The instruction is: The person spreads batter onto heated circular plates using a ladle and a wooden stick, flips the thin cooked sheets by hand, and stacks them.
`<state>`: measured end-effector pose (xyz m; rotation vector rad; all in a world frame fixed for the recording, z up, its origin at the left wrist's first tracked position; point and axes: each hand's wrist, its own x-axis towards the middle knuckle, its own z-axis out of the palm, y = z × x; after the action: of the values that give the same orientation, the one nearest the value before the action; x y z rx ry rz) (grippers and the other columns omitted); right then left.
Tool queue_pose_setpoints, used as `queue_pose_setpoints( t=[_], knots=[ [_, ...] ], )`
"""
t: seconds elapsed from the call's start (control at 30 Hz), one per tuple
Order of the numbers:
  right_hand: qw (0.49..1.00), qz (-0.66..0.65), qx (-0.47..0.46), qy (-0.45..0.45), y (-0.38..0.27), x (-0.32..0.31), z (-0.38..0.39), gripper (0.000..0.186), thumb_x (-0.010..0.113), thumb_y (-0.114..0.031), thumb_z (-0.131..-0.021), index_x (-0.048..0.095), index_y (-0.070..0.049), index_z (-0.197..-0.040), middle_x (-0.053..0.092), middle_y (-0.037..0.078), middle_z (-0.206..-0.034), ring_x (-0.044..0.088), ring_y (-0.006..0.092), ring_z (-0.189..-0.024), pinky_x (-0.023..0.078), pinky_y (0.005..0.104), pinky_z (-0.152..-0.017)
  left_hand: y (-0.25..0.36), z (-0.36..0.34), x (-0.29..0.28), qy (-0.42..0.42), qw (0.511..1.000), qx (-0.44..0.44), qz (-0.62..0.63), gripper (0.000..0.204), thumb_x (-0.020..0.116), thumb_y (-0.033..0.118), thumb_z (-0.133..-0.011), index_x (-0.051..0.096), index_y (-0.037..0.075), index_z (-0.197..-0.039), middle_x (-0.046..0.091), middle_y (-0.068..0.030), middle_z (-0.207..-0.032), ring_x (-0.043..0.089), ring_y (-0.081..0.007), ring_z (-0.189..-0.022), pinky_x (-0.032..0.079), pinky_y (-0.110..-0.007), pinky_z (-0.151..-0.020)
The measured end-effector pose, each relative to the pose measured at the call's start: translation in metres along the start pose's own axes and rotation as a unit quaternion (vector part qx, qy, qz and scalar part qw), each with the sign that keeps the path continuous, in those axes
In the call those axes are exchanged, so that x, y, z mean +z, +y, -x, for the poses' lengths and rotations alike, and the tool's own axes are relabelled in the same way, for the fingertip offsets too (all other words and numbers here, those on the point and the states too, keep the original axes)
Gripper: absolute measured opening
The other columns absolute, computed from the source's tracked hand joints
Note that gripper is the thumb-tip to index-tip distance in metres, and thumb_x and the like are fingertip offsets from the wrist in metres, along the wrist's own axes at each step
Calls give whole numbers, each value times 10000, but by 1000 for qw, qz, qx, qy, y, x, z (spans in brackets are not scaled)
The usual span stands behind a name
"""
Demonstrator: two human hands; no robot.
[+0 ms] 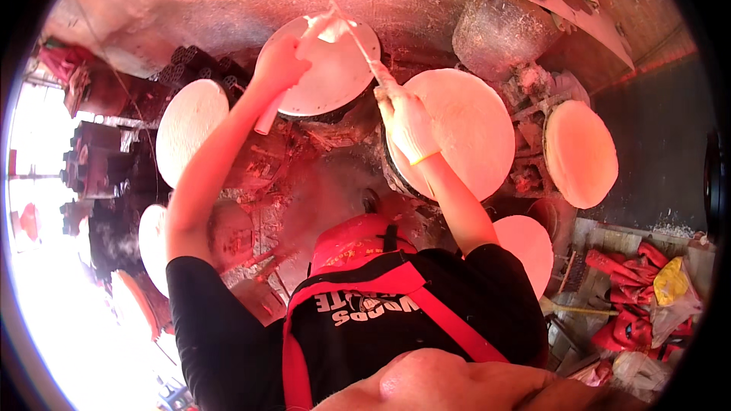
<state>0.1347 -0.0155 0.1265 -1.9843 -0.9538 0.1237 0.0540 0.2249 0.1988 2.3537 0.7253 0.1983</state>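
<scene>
My bare left hand point(280, 65) is closed around a white stick-like tool point(266, 114) over the upper middle round plate point(339, 76). A small bright white patch point(332, 30) lies at that plate's far edge, partly behind the tool. My gloved right hand point(405, 122) is closed on a long thin rod point(358, 47) that slants up past the plate. Under and beside that hand is a larger round pale disc point(464, 133) on a dark-rimmed base.
More pale discs stand left point(190, 129), far right point(579, 152) and lower right point(525, 251). Dark perforated cylinders point(190, 65) are stacked at upper left. A grey metal vessel point(502, 27) sits against the back wall. Red and yellow bags point(632, 281) lie at lower right.
</scene>
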Motion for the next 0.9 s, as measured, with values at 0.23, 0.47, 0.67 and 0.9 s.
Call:
queue_pose_setpoints(
  t=[0.23, 0.47, 0.67, 0.9],
  knots=[
    [794, -503, 341, -37, 77, 58, 32, 456, 462, -130, -951, 423, -212, -1397, 470, -80, -764, 358, 40, -475, 332, 210, -435, -60, -71, 108, 35, 999, 32, 11, 373, 679, 95, -625, 598, 11, -979, 642, -142, -769, 643, -263, -697, 495, -379, -649],
    [949, 6, 310, 62, 56, 168, 27, 475, 469, -313, -943, 358, -337, -1405, 607, 193, -1050, 579, 391, -958, 437, 454, -862, -127, -119, 156, 152, 988, -14, 39, 220, 543, 2, -713, 607, 33, -922, 615, -150, -913, 589, -358, -895, 478, -421, -760],
    [799, -447, 394, 79, 33, 184, -30, 424, 451, -275, -961, 409, -315, -1381, 452, 1, -562, 440, 141, -381, 362, 297, -376, -157, -157, 71, 280, 935, 156, -154, 79, 564, 3, -734, 562, 69, -775, 497, -89, -818, 530, -318, -810, 457, -431, -676],
    [693, -531, 406, 268, 8, 241, -10, 395, 474, -163, -954, 488, -315, -1318, 402, -72, -557, 289, 48, -326, 198, 226, -299, -148, -180, -53, 277, 921, 247, -113, 73, 552, 60, -770, 616, 84, -796, 556, -98, -805, 556, -321, -787, 450, -414, -682]
  ],
)
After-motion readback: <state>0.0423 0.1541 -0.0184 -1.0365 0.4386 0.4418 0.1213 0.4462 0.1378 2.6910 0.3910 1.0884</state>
